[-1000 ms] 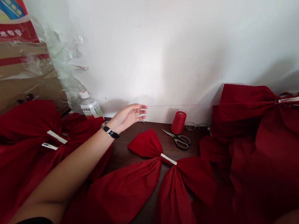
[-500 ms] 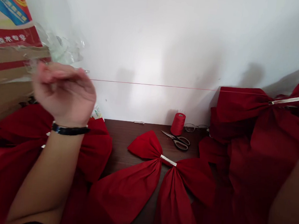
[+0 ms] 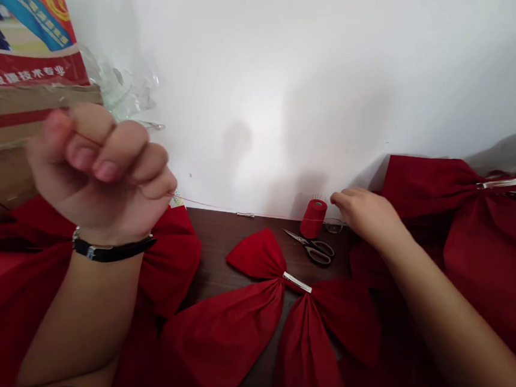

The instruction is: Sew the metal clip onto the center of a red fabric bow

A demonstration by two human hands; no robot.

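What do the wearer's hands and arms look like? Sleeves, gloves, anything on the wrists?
No gloves, no rings visible. The left hand has a black wristband with a small metal clasp. The right hand and its wrist carry nothing. Both forearms show no sleeve.

Thin red thread (image 3: pixel 203 203) runs toward the upright red spool (image 3: pixel 313 218).

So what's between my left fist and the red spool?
A thin red thread runs from the left hand toward the spool, seen in the head view.

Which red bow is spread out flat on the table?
The middle bow, in front of the scissors, loops and tails fanned open; the left heap and right heap are bunched.
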